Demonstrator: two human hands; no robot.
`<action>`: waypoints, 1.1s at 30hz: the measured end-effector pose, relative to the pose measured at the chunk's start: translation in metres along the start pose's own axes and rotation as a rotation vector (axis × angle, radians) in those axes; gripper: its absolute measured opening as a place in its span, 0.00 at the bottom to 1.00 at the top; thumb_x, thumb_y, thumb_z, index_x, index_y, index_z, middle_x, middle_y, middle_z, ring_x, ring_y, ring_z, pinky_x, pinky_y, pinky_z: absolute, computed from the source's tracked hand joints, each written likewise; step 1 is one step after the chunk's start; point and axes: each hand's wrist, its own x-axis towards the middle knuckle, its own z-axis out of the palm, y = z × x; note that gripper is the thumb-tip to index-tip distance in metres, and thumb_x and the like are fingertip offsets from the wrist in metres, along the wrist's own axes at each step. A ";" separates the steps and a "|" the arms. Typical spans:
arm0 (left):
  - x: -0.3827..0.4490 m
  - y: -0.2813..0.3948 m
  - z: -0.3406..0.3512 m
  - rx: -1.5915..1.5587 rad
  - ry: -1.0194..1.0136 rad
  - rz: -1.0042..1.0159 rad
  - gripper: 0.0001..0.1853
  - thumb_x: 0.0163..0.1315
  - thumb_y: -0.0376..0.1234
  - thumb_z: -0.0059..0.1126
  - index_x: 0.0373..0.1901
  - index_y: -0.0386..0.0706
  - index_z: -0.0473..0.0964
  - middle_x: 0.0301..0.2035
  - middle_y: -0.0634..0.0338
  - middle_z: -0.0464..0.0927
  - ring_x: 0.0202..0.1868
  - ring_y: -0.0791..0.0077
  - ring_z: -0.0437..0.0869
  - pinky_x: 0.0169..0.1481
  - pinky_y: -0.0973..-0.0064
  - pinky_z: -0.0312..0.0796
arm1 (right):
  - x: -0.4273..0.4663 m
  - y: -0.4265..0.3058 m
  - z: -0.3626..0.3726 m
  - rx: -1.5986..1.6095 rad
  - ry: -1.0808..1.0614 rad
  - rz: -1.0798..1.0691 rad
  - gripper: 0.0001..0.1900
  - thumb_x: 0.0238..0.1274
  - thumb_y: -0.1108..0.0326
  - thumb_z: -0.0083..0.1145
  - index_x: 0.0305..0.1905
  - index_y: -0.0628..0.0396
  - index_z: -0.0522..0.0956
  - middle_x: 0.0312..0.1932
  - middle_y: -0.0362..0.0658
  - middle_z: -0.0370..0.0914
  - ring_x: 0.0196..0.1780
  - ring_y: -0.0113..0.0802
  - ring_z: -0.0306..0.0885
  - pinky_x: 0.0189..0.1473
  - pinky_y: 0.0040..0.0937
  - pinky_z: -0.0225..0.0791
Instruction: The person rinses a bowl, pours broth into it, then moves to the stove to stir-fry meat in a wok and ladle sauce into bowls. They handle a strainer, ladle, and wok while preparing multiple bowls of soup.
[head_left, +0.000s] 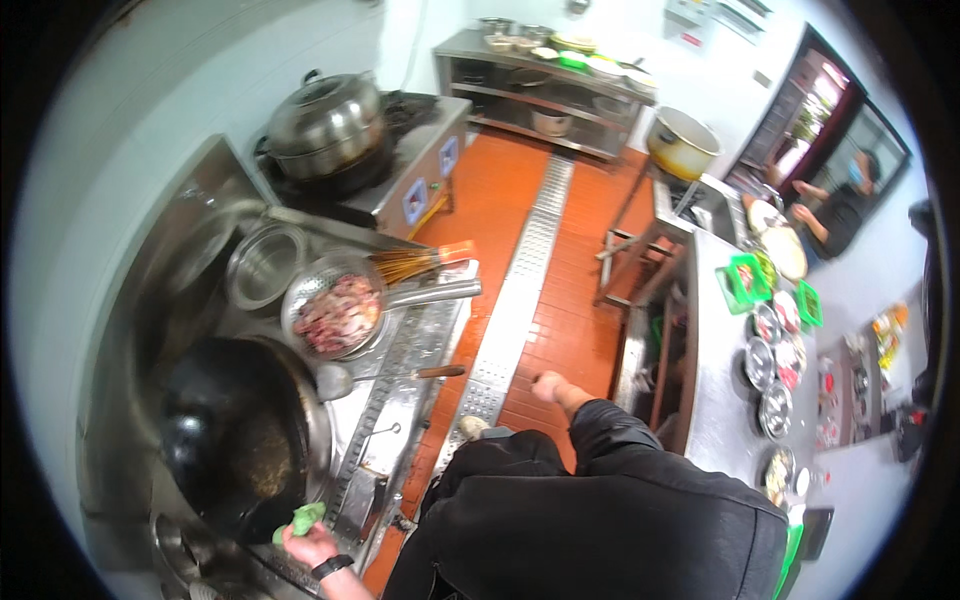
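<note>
My left hand (311, 545), with a dark band on the wrist, grips a green cloth (307, 517) at the near rim of a large black wok (225, 420). The wok sits on the steel range, and brownish residue shows on its inner surface. Over the floor to the right hangs my right hand (553, 387), fingers curled; whether anything is inside them is unclear. A ladle (335, 382) with a wooden handle lies beside the wok. Beyond it, a perforated strainer (300, 292) holds pieces of raw-looking meat (341, 315).
A bamboo wok brush (405, 260) lies by the strainer handle. A lidded steel pot (326, 124) stands on the far burner. To the right, a steel counter (720, 405) bears several bowls and green baskets. A person (840, 202) stands beyond. A drain grate (540, 217) crosses the tiled floor.
</note>
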 end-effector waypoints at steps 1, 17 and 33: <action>0.001 0.006 -0.001 0.004 -0.009 -0.016 0.13 0.51 0.35 0.55 0.36 0.38 0.73 0.33 0.55 0.80 0.37 0.60 0.83 0.46 0.67 0.77 | -0.008 0.001 0.000 -0.019 -0.022 -0.042 0.24 0.57 0.58 0.47 0.56 0.56 0.79 0.58 0.55 0.77 0.62 0.49 0.74 0.63 0.39 0.67; 0.010 -0.016 -0.002 -0.009 -0.033 -0.015 0.10 0.52 0.30 0.53 0.35 0.36 0.74 0.35 0.54 0.80 0.40 0.59 0.83 0.51 0.64 0.77 | -0.089 0.080 0.011 0.020 -0.135 0.174 0.23 0.62 0.57 0.48 0.55 0.60 0.79 0.52 0.55 0.79 0.52 0.46 0.79 0.51 0.38 0.73; -0.008 -0.037 0.009 -0.136 0.082 0.063 0.11 0.51 0.29 0.54 0.36 0.44 0.68 0.32 0.59 0.77 0.39 0.60 0.82 0.50 0.62 0.77 | -0.026 0.146 -0.018 0.661 -0.046 0.225 0.20 0.58 0.71 0.54 0.57 0.59 0.76 0.32 0.45 0.80 0.28 0.36 0.80 0.23 0.35 0.70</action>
